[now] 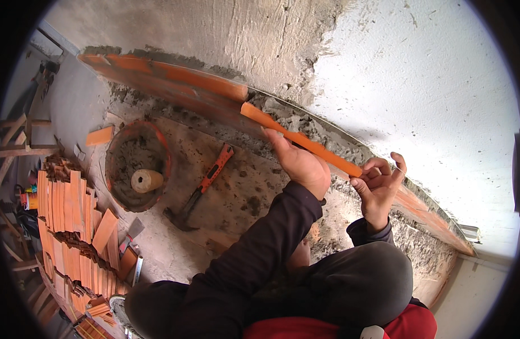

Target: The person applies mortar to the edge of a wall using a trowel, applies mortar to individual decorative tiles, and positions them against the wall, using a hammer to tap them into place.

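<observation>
My left hand (300, 164) grips a long orange tile strip (294, 135) from below, near its middle. My right hand (378, 189) holds the strip's right end between thumb and fingers, some fingers raised. The strip is tilted along the wall base, beside rough grey mortar (285, 113) under a thin taut-looking line. To its left, a row of orange tile strips (192, 85) lines the wall base. A claw hammer (212, 172) with an orange and black handle lies on the dusty floor, left of my hands.
A bucket (168, 158) of mortar with a pale cylindrical object sits left of the hammer. Stacked orange strips (73, 203), a scraper (132, 230) and a loose tile (99, 135) lie at the left. Wooden pieces (25, 150) stand beyond. The white wall (424, 79) rises ahead on the right.
</observation>
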`<action>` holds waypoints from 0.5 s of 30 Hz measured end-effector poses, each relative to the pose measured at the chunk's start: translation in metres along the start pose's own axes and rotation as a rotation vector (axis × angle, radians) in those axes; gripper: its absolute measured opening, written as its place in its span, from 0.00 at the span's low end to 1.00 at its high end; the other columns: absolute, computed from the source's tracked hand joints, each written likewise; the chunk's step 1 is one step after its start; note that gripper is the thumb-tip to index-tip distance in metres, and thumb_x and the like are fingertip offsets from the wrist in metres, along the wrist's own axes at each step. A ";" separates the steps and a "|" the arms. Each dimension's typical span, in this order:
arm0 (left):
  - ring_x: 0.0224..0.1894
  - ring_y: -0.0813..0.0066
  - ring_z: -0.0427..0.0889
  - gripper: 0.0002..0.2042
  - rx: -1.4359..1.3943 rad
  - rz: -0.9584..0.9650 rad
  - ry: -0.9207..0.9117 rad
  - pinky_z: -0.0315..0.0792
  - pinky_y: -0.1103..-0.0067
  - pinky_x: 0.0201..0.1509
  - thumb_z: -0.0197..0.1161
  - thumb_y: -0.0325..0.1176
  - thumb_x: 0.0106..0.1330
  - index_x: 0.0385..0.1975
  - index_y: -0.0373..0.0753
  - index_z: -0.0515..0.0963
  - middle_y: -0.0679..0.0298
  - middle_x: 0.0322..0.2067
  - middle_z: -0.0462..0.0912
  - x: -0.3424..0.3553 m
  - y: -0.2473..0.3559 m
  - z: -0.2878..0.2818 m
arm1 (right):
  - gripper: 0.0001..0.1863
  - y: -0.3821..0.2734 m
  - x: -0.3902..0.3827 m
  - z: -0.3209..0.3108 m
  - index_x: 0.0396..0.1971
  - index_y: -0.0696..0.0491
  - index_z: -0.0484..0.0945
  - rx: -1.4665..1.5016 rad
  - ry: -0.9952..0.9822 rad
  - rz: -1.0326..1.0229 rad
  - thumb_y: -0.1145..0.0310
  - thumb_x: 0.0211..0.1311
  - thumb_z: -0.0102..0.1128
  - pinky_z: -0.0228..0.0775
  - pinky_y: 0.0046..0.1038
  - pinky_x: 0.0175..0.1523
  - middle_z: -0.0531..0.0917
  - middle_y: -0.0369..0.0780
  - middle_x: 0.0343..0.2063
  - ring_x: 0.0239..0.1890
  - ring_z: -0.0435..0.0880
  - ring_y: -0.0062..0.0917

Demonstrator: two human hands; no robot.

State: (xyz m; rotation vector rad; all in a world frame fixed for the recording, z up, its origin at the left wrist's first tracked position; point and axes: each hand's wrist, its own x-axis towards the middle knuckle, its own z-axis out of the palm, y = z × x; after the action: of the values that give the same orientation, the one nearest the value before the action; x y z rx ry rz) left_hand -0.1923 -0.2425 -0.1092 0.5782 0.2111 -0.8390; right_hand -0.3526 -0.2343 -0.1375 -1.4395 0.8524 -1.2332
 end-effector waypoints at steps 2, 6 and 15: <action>0.74 0.70 0.53 0.39 -0.011 -0.006 0.024 0.44 0.68 0.79 0.41 0.65 0.75 0.76 0.44 0.51 0.63 0.75 0.53 0.006 -0.002 -0.003 | 0.50 0.000 0.003 0.001 0.67 0.44 0.49 0.012 -0.011 0.001 0.81 0.52 0.76 0.80 0.25 0.45 0.77 0.43 0.44 0.40 0.82 0.25; 0.71 0.69 0.57 0.37 -0.017 -0.071 0.025 0.48 0.65 0.76 0.42 0.66 0.74 0.75 0.48 0.55 0.65 0.71 0.58 0.009 -0.002 -0.005 | 0.48 0.000 0.007 0.002 0.66 0.44 0.49 0.027 0.004 -0.012 0.82 0.54 0.74 0.80 0.24 0.43 0.79 0.44 0.43 0.38 0.83 0.24; 0.65 0.70 0.58 0.33 0.175 -0.086 0.013 0.58 0.55 0.66 0.41 0.66 0.75 0.73 0.54 0.56 0.66 0.65 0.56 0.002 0.009 0.001 | 0.43 -0.002 0.020 0.001 0.65 0.45 0.49 0.004 0.027 -0.016 0.83 0.59 0.69 0.79 0.25 0.43 0.81 0.45 0.40 0.38 0.85 0.26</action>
State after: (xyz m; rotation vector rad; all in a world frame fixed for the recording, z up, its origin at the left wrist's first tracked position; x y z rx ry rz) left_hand -0.1843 -0.2402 -0.1056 0.7428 0.1765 -0.9432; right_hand -0.3471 -0.2523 -0.1308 -1.4319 0.8582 -1.2683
